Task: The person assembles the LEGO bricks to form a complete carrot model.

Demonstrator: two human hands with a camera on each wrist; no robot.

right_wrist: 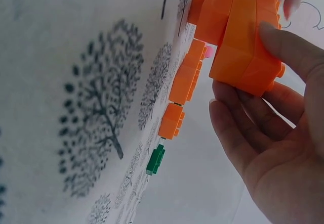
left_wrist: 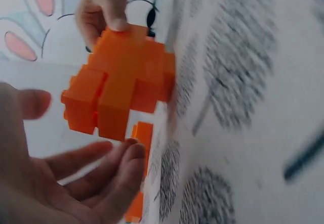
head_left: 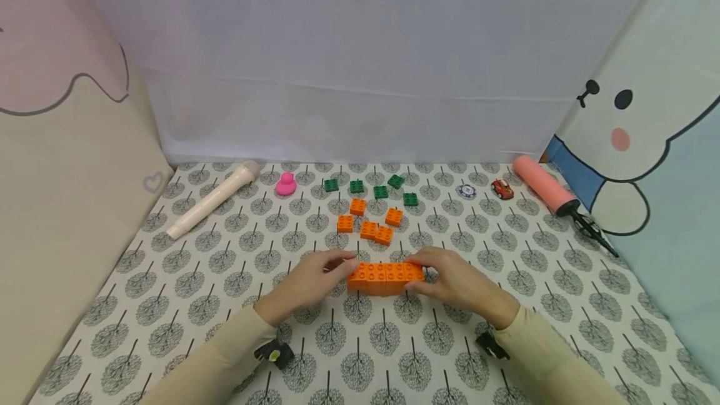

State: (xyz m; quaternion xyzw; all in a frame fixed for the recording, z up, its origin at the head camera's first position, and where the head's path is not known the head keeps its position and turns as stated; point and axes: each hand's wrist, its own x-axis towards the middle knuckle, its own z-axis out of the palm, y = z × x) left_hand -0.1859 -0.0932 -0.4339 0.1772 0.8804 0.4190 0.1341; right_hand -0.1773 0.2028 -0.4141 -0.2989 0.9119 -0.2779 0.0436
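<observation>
Gripping at 3 o'clock, with the orange block assembly (head_left: 385, 276) taken as dial centre in the head view, the right hand (head_left: 454, 280) has thumb and fingers clamped on that end. At 9 o'clock, the left hand (head_left: 315, 275) has thumb and fingers parted about the opposite end; the left wrist view shows the thumb clear of it, and fingertip contact cannot be told. The assembly is near the middle of the tree-print cloth (head_left: 385, 342), studs uppermost; contact of its underside with the cloth is unconfirmed. Near it, toward 12 o'clock, lie five loose orange blocks (head_left: 368, 230), two of them touching. Farther on that bearing lie five green blocks (head_left: 380, 192). Between 10 and 11 o'clock sits a pink toy (head_left: 285, 185); about 10 o'clock, a white wand (head_left: 212, 200). Between 1 and 2 o'clock lies a round chip (head_left: 466, 190); near 2 o'clock, a red toy car (head_left: 502, 189) beside a coral cylinder (head_left: 541, 185).
</observation>
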